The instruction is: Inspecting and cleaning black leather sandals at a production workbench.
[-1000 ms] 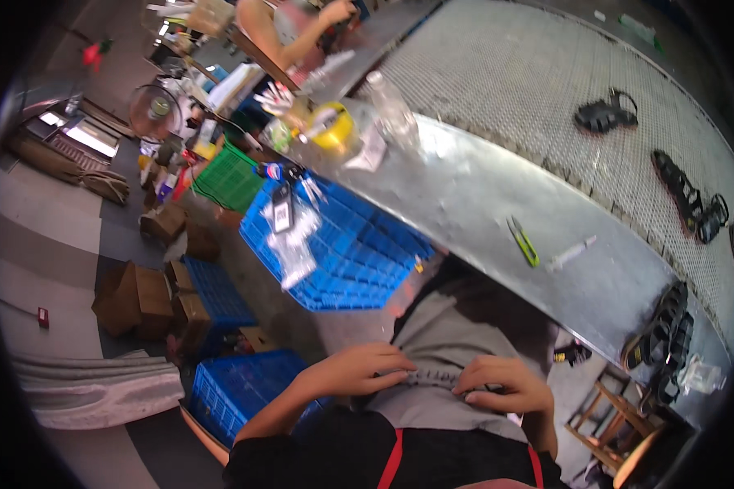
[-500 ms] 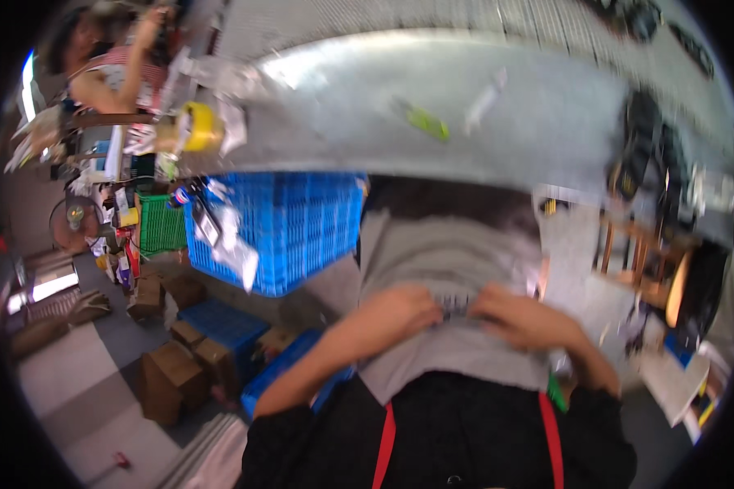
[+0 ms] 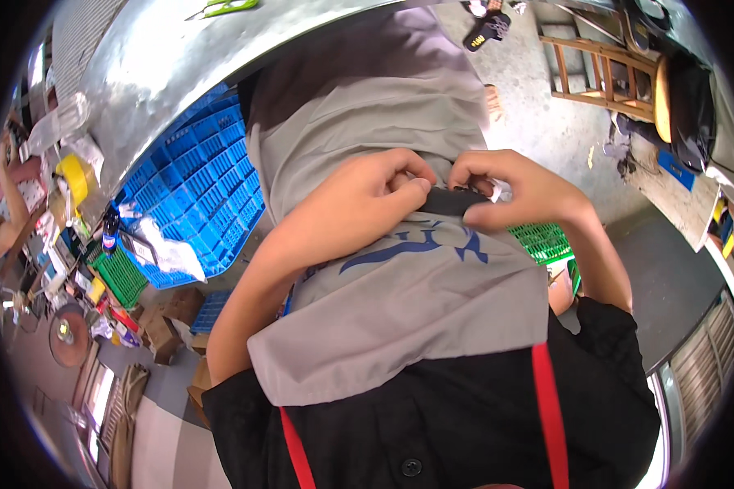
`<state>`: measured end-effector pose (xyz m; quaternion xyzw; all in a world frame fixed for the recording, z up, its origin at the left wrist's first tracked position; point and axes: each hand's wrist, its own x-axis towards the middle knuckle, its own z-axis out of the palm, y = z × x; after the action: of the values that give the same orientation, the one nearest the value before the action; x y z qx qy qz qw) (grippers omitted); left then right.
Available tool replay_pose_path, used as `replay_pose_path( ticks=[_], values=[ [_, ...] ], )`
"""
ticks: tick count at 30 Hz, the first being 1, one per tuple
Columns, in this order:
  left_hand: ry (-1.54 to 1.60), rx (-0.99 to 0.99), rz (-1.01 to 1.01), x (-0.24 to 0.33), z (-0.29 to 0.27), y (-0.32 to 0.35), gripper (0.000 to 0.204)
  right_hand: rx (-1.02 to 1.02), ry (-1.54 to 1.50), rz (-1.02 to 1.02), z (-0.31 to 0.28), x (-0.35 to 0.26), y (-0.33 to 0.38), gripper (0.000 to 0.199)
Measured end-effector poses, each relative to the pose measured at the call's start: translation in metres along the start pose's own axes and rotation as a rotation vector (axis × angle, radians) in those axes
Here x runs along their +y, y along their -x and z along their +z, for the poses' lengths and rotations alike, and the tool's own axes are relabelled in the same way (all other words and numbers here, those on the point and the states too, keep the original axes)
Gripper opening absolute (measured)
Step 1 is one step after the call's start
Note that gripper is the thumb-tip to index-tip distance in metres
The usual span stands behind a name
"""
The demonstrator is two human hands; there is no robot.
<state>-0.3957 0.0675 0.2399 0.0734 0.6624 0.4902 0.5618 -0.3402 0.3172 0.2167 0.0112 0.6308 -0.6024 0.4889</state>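
A grey apron (image 3: 400, 293) with a blue printed emblem hangs over my lap, below my black shirt with red straps. Both hands meet over it and pinch a small black strap-like piece (image 3: 450, 200). My left hand (image 3: 359, 196) holds its left end with curled fingers. My right hand (image 3: 510, 191) grips its right end between thumb and fingers. What the black piece is exactly I cannot tell.
A metal-topped table (image 3: 187, 57) curves across the top left. Blue crates (image 3: 196, 196) and a green crate (image 3: 121, 277) stand under it, with cardboard boxes (image 3: 171, 326) on the floor. A wooden chair (image 3: 603, 65) stands at the upper right, a green basket (image 3: 546, 242) beneath my right wrist.
The view has swung down and turned toward my lap. Both hands stay together on the black piece at the apron, now larger and central in the picture.
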Motion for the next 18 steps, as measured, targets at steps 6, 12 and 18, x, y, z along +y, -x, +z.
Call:
replay_pose_path(
  ticks=[6,12,18],
  values=[
    [-0.278,-0.176,0.003,0.032,0.009,-0.013,0.032,-0.113,-0.243,-0.037,-0.004,0.025,0.013,0.031],
    [-0.534,-0.123,0.331,0.027,0.017,-0.022,0.032,0.008,-0.348,-0.040,0.004,0.039,0.035,0.031],
    [-0.283,-0.190,0.073,0.028,0.017,-0.032,0.020,0.062,-0.689,0.089,0.015,0.047,0.034,0.033]
  ],
)
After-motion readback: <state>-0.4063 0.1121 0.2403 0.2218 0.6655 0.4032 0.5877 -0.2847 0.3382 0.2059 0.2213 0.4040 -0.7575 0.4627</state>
